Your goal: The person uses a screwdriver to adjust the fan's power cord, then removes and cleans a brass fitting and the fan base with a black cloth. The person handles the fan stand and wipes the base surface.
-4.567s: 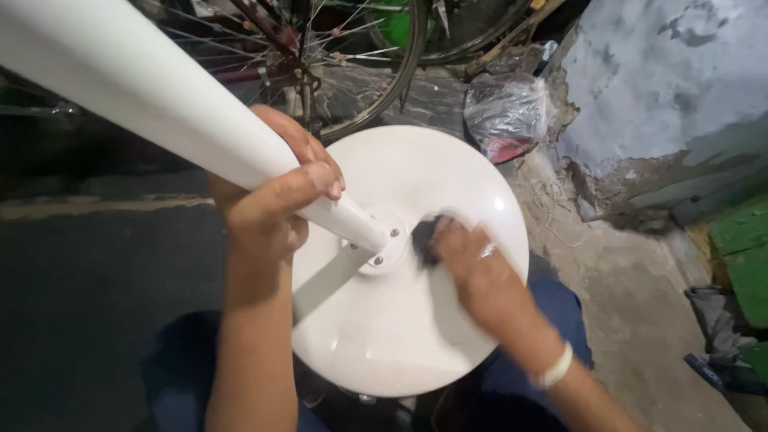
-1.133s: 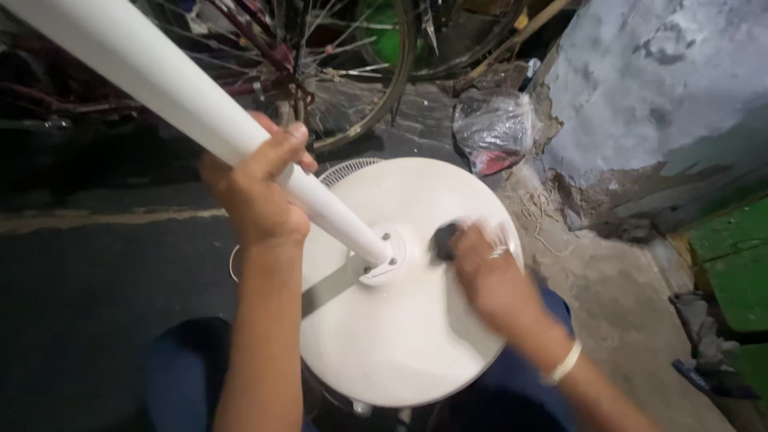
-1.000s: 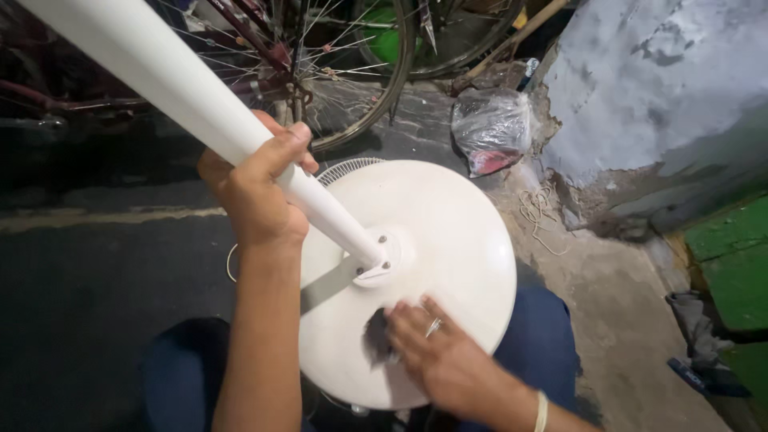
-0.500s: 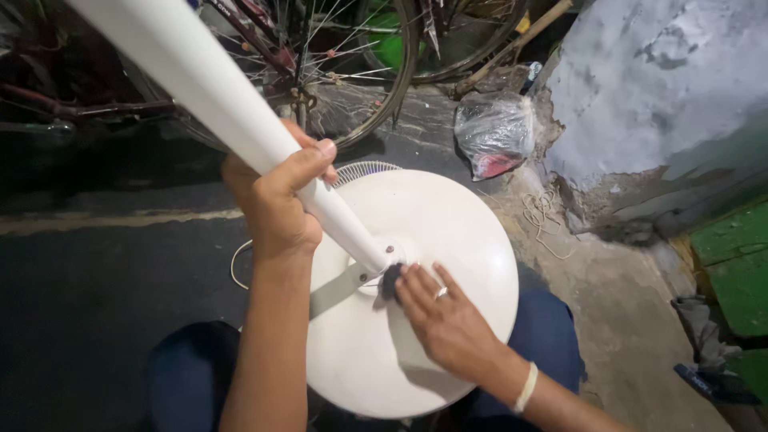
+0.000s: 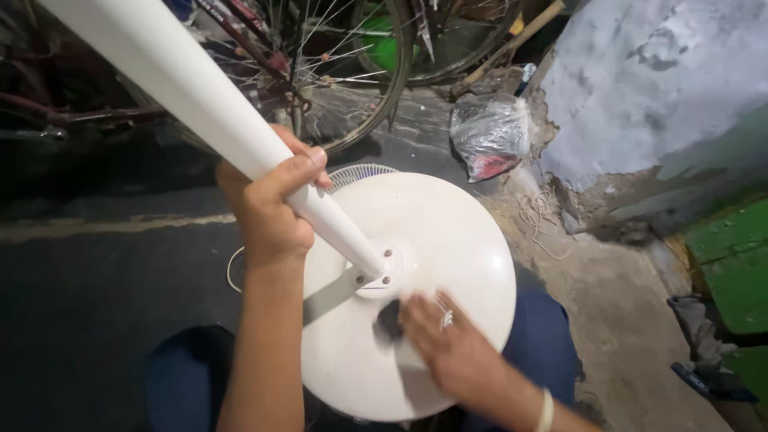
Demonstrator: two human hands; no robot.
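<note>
Head view: the left hand has its grip wrapped around the white pole, steadying it, while just below, the right hand presses a dark cloth onto the round base.

White pole and round base, a dark, perhaps black, cloth.

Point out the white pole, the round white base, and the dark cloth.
white pole [image 5: 184, 88], head view, on the middle of the shaft above the left hand.
round white base [image 5: 456, 240], head view, on its bare top surface.
dark cloth [image 5: 390, 318], head view, on the part showing beyond the right hand's fingertips.
</note>
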